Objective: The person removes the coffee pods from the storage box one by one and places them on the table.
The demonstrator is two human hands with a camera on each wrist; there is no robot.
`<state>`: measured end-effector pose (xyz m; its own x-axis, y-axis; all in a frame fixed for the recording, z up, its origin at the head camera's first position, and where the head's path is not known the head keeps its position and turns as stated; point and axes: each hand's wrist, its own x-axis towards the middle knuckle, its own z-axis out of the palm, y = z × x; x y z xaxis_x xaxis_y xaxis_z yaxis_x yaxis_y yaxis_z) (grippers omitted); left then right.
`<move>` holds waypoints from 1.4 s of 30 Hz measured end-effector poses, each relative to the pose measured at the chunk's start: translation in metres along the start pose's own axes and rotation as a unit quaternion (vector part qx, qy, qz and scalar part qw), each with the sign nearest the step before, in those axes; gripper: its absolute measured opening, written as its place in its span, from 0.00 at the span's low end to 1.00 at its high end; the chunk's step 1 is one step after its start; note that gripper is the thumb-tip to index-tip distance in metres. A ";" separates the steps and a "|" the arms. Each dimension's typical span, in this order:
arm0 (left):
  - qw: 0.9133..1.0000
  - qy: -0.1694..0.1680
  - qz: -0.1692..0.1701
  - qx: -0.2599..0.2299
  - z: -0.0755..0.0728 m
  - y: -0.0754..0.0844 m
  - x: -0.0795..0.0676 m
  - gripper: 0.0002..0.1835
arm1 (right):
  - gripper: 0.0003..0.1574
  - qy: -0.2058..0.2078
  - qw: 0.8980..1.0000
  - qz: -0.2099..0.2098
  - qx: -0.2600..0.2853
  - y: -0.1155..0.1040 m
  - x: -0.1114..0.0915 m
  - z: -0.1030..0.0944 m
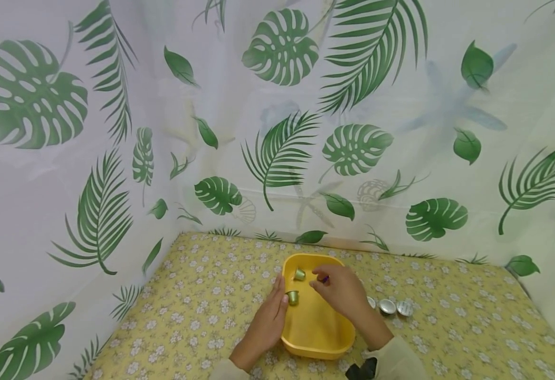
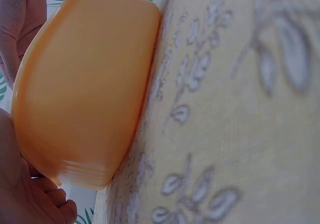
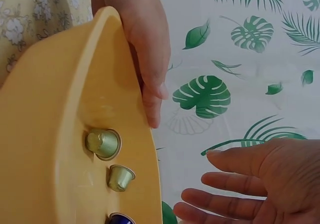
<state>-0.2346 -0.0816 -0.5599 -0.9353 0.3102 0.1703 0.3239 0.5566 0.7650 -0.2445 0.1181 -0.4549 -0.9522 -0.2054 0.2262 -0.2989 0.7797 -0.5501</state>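
A yellow plastic tub (image 1: 317, 343) stands on the cloth, and its outer wall (image 2: 90, 73) fills much of the left wrist view. My left hand (image 1: 267, 319) grips its left rim, thumb over the edge and fingers along the outside. Inside the tub lie two green coffee capsules, one (image 1: 293, 297) by the left wall and another (image 1: 299, 274) farther back. A dark blue capsule (image 3: 121, 219) shows in the tub at the lower border of the right wrist view. Over the tub's far right part is my right hand (image 1: 341, 290), its fingers (image 3: 225, 184) spread and loosely bent, holding nothing.
Right of the tub, several capsules with silver lids (image 1: 388, 306) stand in a row, partly behind the right forearm. A yellow floral cloth (image 1: 211, 316) covers the surface. White leaf-printed sheets (image 1: 301, 221) close off the back and sides.
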 end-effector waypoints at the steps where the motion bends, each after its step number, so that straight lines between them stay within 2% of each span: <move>1: 1.000 0.000 0.001 0.001 0.000 0.000 0.000 0.31 | 0.15 -0.010 1.000 0.001 -0.006 0.000 0.002 0.001; 8: 1.000 0.004 0.004 0.002 -0.002 0.003 0.000 0.31 | 0.18 -0.102 0.994 0.002 -0.041 -0.003 0.013 0.007; 13: 1.000 -0.002 0.000 0.004 0.000 0.001 -0.001 0.34 | 0.20 -0.135 0.989 0.002 -0.055 -0.004 0.018 0.014; 21: 1.000 0.000 -0.002 0.002 0.001 0.000 0.000 0.31 | 0.18 -0.133 0.987 -0.043 -0.074 -0.005 0.024 0.025; 30: 1.000 -0.001 0.004 0.000 0.001 0.001 0.000 0.30 | 0.20 -0.133 0.988 -0.057 -0.055 -0.006 0.029 0.038; 37: 1.000 -0.001 0.001 0.005 0.000 0.004 -0.001 0.33 | 0.20 -0.142 0.987 -0.029 -0.064 -0.006 0.031 0.050; 42: 1.000 0.004 -0.003 0.008 -0.001 0.004 -0.001 0.30 | 0.21 -0.156 0.985 -0.007 -0.073 -0.008 0.033 0.056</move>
<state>-0.2322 -0.0800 -0.5565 -0.9382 0.3011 0.1708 0.3207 0.5706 0.7560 -0.2772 0.0717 -0.4877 -0.9278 -0.3712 -0.0374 -0.3218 0.8471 -0.4229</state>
